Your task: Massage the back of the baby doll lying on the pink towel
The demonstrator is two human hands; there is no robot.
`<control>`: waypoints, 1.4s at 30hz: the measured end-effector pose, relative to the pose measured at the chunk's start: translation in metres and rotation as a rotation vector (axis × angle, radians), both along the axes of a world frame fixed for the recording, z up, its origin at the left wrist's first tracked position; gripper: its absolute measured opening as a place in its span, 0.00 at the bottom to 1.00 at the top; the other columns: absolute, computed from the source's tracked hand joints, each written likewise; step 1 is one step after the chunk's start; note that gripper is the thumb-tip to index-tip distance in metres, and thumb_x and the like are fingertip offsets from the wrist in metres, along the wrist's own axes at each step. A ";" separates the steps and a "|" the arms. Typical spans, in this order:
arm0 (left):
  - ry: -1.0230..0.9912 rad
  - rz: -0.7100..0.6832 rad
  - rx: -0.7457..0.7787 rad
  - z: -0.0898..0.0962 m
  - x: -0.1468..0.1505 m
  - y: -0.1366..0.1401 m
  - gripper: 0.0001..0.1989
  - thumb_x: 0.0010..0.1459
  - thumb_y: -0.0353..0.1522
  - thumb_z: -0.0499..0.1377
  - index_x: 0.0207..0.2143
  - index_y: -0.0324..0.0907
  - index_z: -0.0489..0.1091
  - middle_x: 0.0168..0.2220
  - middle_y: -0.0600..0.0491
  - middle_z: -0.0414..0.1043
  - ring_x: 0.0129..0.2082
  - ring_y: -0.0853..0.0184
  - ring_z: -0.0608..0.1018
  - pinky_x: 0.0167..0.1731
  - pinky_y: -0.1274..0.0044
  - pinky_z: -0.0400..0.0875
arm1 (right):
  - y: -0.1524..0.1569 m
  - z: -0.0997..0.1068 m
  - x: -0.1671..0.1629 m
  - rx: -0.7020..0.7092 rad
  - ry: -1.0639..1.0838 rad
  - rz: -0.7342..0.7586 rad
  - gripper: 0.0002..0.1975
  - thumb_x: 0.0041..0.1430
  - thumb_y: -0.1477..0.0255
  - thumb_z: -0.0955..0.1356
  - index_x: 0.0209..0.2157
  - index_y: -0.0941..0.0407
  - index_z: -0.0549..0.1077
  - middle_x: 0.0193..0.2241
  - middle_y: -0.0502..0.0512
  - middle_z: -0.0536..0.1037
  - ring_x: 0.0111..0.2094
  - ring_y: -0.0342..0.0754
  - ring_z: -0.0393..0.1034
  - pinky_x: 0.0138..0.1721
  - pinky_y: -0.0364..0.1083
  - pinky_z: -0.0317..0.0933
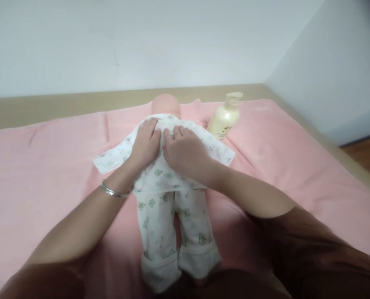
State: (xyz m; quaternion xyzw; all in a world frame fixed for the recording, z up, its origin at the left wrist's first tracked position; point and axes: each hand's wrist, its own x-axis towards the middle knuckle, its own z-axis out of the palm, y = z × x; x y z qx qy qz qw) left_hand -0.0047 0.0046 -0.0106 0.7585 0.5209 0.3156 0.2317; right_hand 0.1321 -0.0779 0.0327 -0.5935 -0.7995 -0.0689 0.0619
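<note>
A baby doll (161, 178) is covered on its upper back by two hands, laid side by side with palms down. The left hand (146, 141) and the right hand (187, 150) are set close, a narrow strip of printed shirt (169, 120) being left between them. Nothing is gripped by either: the fingers are kept fairly flat, and whether they are pressed or merely rested cannot be told. By this broad contact, it seems, the load is shared across the back rather than put on one spot.

The doll is apparently laid face down, since only a smooth head (166, 104) is shown beyond the fingertips; the back is thus offered straight to the palms. The sleeves (116, 158) are spread outward on either side of the hands, probably to avoid bunching. The trousers (158, 220) are stretched out between the forearms, nearer the person than the hands. A pump bottle (224, 120) is placed beyond and right of the right hand, presumably within reach yet out of the way. Beneath everything a pink cloth (47, 166) is spread, likely as cover for the worktop (16, 109), whose far edge is seen beyond the hands.
</note>
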 end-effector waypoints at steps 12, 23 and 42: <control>0.216 -0.030 0.167 0.002 0.019 -0.045 0.29 0.66 0.31 0.43 0.66 0.27 0.58 0.70 0.34 0.54 0.73 0.49 0.54 0.72 0.52 0.48 | 0.056 -0.025 0.029 -0.008 0.210 0.012 0.28 0.72 0.68 0.56 0.63 0.75 0.61 0.63 0.77 0.65 0.65 0.63 0.59 0.68 0.57 0.51; 0.180 0.013 0.190 -0.004 0.019 -0.045 0.28 0.63 0.29 0.46 0.65 0.29 0.61 0.70 0.38 0.56 0.72 0.50 0.57 0.72 0.54 0.52 | 0.055 -0.032 0.027 0.087 0.201 0.024 0.25 0.72 0.68 0.57 0.59 0.73 0.65 0.60 0.76 0.69 0.61 0.64 0.64 0.63 0.57 0.56; 0.088 0.013 0.104 0.004 0.021 -0.051 0.29 0.62 0.29 0.46 0.65 0.30 0.62 0.70 0.39 0.57 0.72 0.52 0.57 0.72 0.55 0.52 | 0.038 -0.019 0.017 0.066 0.094 -0.074 0.18 0.73 0.69 0.55 0.50 0.66 0.68 0.47 0.67 0.76 0.49 0.60 0.70 0.51 0.54 0.65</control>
